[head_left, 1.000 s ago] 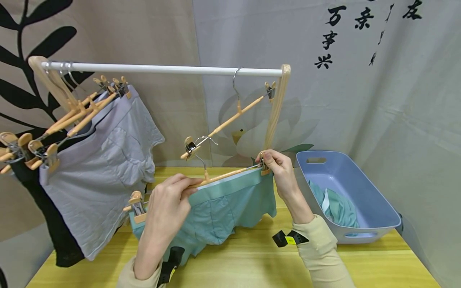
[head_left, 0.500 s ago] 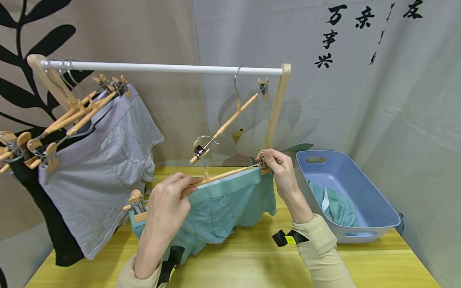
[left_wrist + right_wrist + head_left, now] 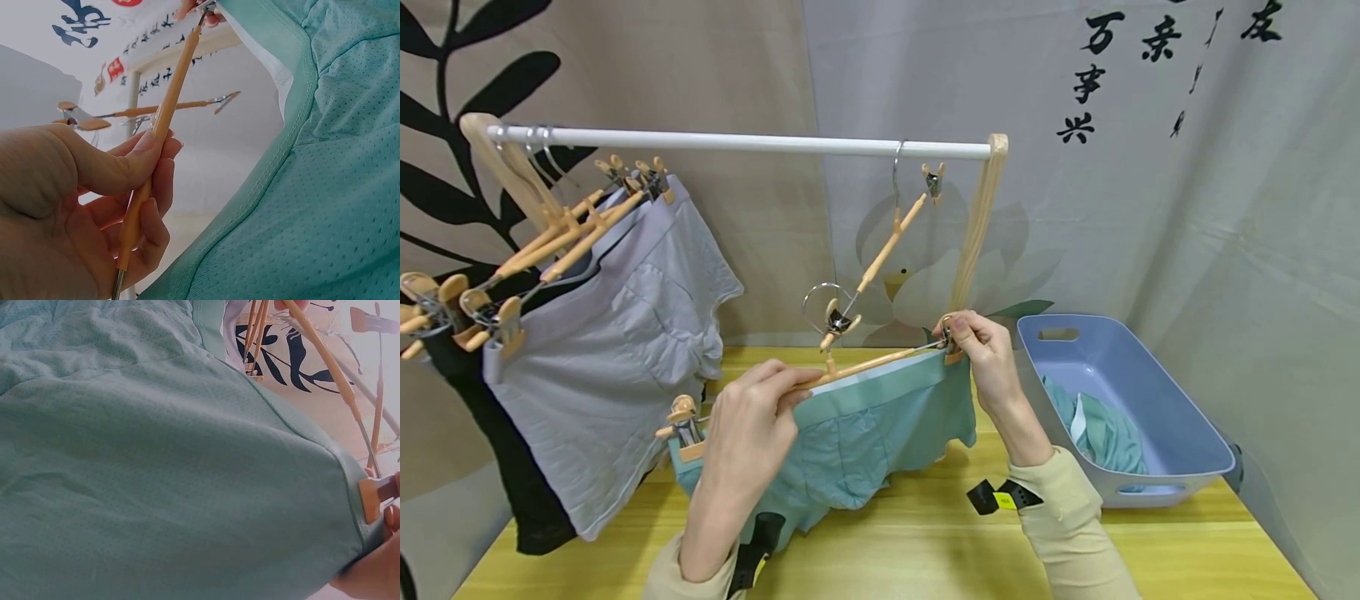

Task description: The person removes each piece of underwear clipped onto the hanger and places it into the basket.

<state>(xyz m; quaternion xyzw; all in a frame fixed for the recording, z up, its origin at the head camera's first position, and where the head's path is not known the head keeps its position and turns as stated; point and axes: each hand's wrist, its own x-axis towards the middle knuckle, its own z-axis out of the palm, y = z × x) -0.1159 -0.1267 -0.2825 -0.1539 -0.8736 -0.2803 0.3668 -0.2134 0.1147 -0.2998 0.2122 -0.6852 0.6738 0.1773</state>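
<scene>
Teal boxer briefs (image 3: 865,442) hang by the waistband from a clip hanger (image 3: 880,362). Its left clip (image 3: 687,433) bites the waistband at one end. My left hand (image 3: 752,425) grips the hanger's bar left of the hook; in the left wrist view, thumb and fingers wrap the wooden bar (image 3: 172,94). With my right hand (image 3: 988,358) I pinch the right clip (image 3: 953,342), which sits on the other end of the waistband. In the right wrist view this clip (image 3: 370,499) lies over the fabric edge, the hand mostly cut off.
Behind, an unladen clip hanger (image 3: 883,250) dangles from the rack's white rail (image 3: 737,144), its lower clip overlapping the held hanger's hook. Grey and black underwear (image 3: 625,333) hangs at the left. A blue basket (image 3: 1180,417) holding teal fabric (image 3: 1105,433) stands right on the wooden table (image 3: 970,567).
The unladen hanger on the rail has turned, its lower clip swinging right and its upper clip left. Both hands and the teal boxer briefs stay nearly still.
</scene>
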